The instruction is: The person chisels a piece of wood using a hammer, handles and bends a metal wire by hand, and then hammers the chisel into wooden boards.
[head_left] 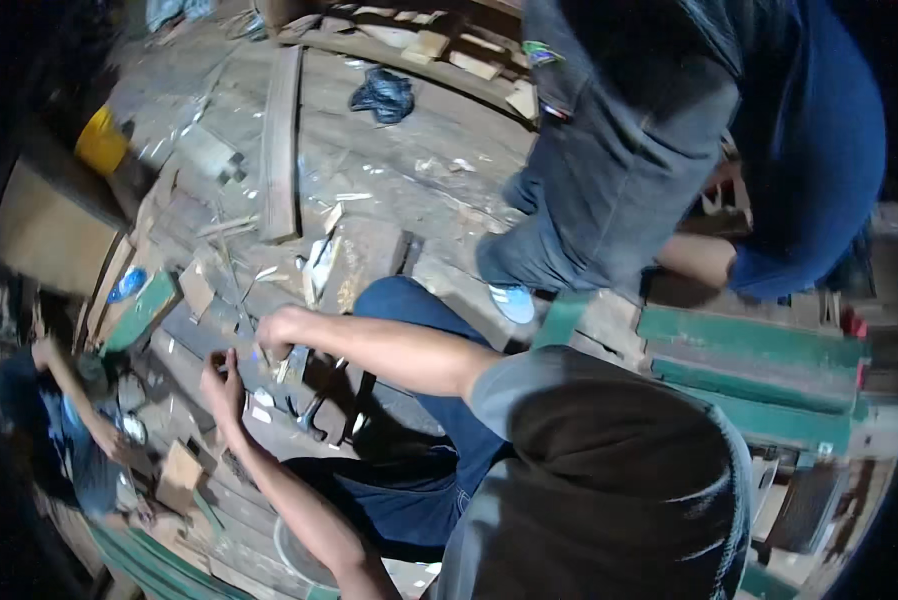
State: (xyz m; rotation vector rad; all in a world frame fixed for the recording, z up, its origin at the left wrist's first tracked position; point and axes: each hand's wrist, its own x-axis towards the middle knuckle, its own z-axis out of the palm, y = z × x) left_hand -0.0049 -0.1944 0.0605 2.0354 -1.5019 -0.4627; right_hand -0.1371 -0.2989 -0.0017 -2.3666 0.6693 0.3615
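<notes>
My right hand (pixel 285 328) is closed, its fingers curled downward over the work area; whatever it may hold is hidden. Beside it, to the left and slightly nearer, my left hand (pixel 224 388) is raised with its thumb and fingers apart, and I see nothing between them. A hammer (pixel 310 418) with a curved metal head lies just below the right hand, near my bent legs. Wood scraps and pale splinters surround both hands. A wooden block (pixel 367 262) rests beyond my right forearm, against my knee.
A person in jeans (pixel 609 170) stands close at the upper right. Another person (pixel 74 430) works at the far left. A long plank (pixel 282 145), a black plastic bag (pixel 382 96), a green board (pixel 141 312), green slats (pixel 754 340) and a pale bucket (pixel 291 548) lie around me.
</notes>
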